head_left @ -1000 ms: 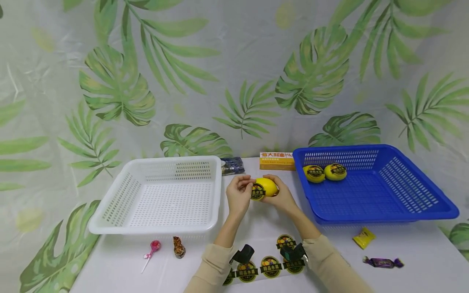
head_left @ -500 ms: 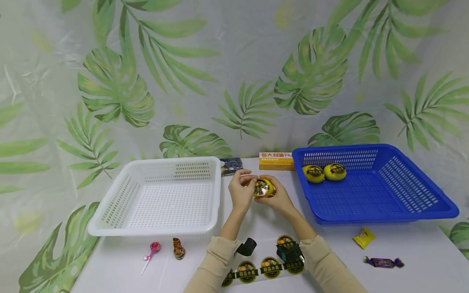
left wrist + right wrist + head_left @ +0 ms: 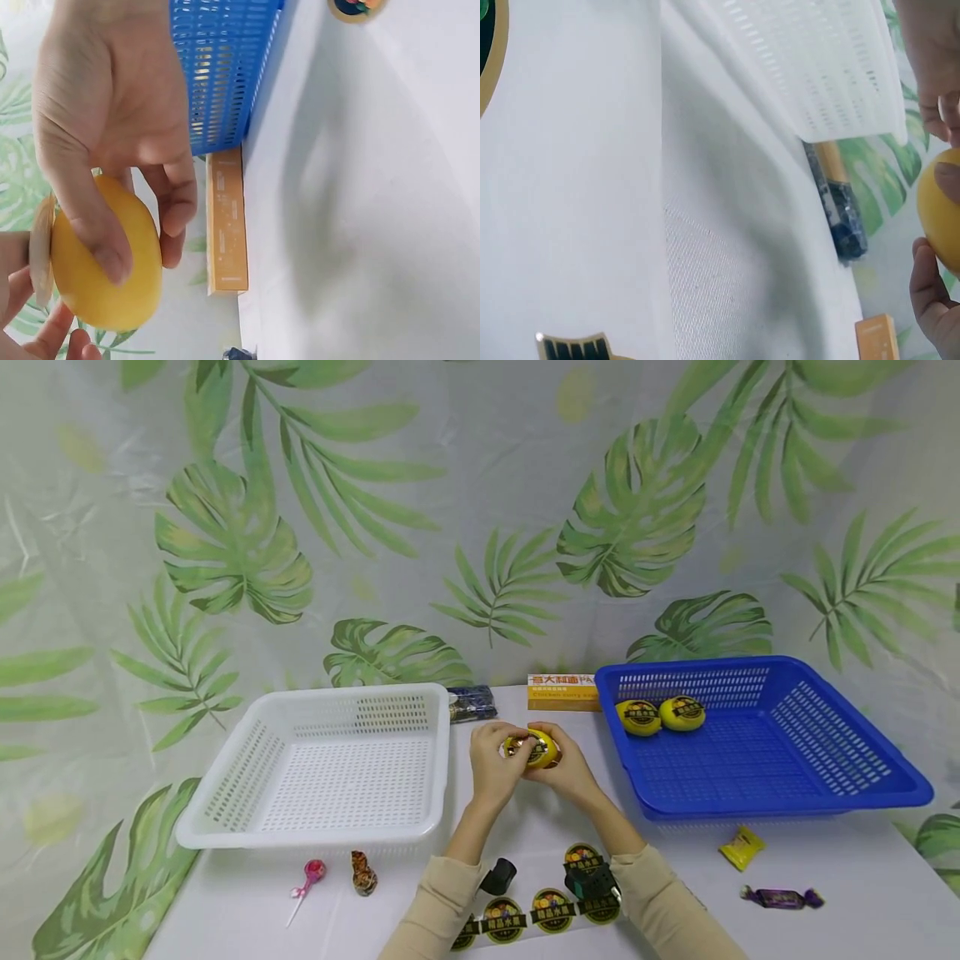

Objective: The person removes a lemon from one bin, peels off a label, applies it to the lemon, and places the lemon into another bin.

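Leaf-print backdrop (image 3: 480, 510), white table (image 3: 825, 927)

Head overview; wrists close, sideways.

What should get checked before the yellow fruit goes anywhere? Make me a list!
1. Both hands hold the yellow fruit: ok, left hand and right hand grip it above the table.
2. Sticker flat on the fruit: cannot tell, fingers cover its edge.
3. Room in the blue basket: ok, only two stickered fruits sit at its back.
4. White basket: ok, nothing in it.
5. More stickers on the sheet: ok, several show.
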{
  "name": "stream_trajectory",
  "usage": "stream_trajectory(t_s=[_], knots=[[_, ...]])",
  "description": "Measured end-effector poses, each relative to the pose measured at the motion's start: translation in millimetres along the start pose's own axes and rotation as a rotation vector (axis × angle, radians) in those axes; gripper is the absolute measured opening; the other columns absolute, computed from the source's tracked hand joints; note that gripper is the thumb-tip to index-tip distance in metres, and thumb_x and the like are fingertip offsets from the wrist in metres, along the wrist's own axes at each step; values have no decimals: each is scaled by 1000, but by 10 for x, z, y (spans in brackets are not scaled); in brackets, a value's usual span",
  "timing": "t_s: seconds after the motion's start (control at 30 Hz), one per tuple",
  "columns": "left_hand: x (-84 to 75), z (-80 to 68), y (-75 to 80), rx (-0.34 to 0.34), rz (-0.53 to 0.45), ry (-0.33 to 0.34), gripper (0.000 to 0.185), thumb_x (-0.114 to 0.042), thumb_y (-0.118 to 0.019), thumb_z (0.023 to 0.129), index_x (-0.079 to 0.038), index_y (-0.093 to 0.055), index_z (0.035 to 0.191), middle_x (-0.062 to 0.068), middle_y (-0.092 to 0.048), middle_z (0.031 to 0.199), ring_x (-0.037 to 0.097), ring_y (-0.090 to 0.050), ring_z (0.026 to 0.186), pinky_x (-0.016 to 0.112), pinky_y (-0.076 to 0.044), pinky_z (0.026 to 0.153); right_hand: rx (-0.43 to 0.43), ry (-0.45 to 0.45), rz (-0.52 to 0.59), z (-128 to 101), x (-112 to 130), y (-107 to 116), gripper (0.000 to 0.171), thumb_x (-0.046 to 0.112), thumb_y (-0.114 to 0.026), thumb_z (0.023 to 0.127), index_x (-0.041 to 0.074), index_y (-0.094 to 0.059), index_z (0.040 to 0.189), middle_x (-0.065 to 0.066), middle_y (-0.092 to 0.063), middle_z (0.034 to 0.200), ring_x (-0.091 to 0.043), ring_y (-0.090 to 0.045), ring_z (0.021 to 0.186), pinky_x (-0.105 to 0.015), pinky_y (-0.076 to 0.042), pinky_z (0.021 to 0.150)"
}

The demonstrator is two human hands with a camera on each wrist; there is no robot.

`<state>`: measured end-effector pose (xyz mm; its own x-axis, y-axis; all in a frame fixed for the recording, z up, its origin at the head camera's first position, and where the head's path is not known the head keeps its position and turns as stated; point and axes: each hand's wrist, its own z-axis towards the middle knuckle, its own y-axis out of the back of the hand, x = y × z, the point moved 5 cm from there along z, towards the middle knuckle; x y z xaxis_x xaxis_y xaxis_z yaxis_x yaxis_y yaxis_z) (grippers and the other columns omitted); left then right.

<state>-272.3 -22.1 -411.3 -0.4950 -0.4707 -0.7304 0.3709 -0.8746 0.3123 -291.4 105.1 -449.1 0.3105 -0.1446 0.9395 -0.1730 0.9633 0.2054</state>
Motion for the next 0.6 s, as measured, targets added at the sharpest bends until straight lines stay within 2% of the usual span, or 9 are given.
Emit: stream_trajectory(t_s=[0.1, 0.27, 0.43, 0.6], knots=[[5, -21, -8, 61, 37, -15, 15, -15, -76, 76, -4, -75, 87, 10, -65, 92, 26, -51, 89, 40, -40, 80, -1, 12, -18, -5, 9, 10, 65, -11, -76, 69, -6, -47, 127, -24, -47, 127, -37, -48, 111, -22, -49, 79], [46, -33, -7, 168, 41, -19, 27, -22, -74, 80, -6, -74, 101, 13, -61, 100, 28, -48, 96, 41, -40, 81, -6, 22, -34, -16, 26, 11, 65, -8, -77, 69, -3, -48, 127, -23, -48, 128, -36, -48, 113, -29, -50, 82], [137, -55, -20, 284, 53, -38, 34, -28, -70, 85, -12, -69, 115, 13, -58, 107, 26, -48, 100, 40, -41, 81, 1, 41, -20, -32, 51, 7, 64, -7, -77, 70, -3, -48, 127, -23, -48, 128, -34, -49, 111, -25, -50, 79], [177, -83, -18, 314, 79, -101, 38, -31, -69, 85, -14, -67, 119, 12, -58, 107, 24, -50, 98, 39, -44, 81, 20, 56, -13, -56, 62, 3, 63, -8, -76, 71, -6, -49, 128, -26, -49, 126, -36, -53, 107, -24, -52, 75]])
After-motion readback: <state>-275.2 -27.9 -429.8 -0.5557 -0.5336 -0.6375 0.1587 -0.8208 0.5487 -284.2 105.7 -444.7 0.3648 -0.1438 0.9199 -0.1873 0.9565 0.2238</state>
